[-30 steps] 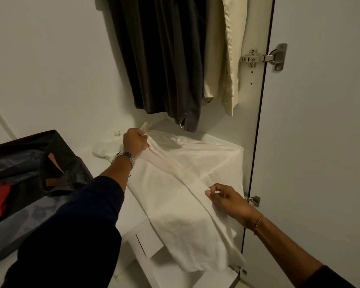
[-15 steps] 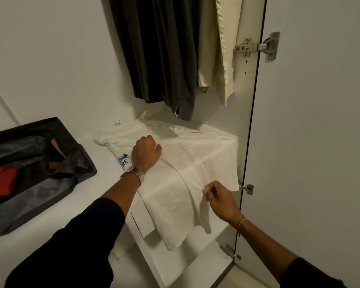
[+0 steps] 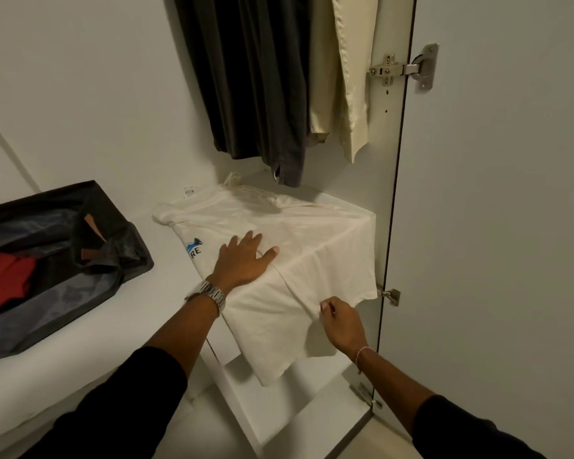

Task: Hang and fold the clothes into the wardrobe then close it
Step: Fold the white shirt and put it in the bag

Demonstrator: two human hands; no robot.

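Note:
A white T-shirt (image 3: 318, 233) with a small blue print lies spread on the wardrobe shelf (image 3: 179, 293), its lower part hanging over the front edge. My left hand (image 3: 242, 260) presses flat on the shirt's middle, fingers straight. My right hand (image 3: 340, 321) pinches a fold of the shirt near the shelf's front edge. Above hang a dark grey garment (image 3: 252, 81) and a cream garment (image 3: 348, 71). The wardrobe door (image 3: 497, 193) stands open on the right.
An open dark fabric box (image 3: 63, 260) with a red cloth (image 3: 4, 279) inside sits on the shelf at the left. Metal hinges (image 3: 408, 69) join the door to the wardrobe side. A lower white shelf (image 3: 309, 402) shows under the hanging shirt.
My left hand let go of the shirt's folded side and flattened onto its middle. The fold came down over the shirt. My right hand kept its pinch near the front edge.

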